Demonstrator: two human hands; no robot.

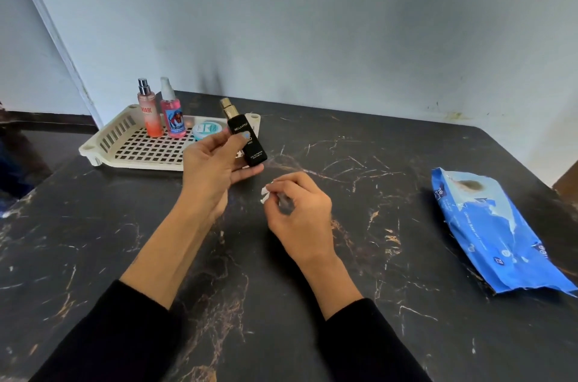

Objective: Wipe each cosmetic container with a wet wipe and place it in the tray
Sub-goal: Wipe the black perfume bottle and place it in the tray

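Note:
My left hand [215, 163] holds a black perfume bottle [250, 144] with a gold top, tilted, just in front of the cream slotted tray's [125, 144] right end. My right hand [297, 206] is below and to the right of it, fingers curled round a crumpled white wet wipe [265, 194] close above the table. In the tray stand an orange spray bottle [150, 113] and a pink spray bottle [172, 114], with a small round teal jar [205, 130] beside them.
A blue pack of wet wipes [497, 231] lies on the right side of the dark marble table [375, 256]. A pale wall runs along the table's far edge. The table's left edge drops off near the tray.

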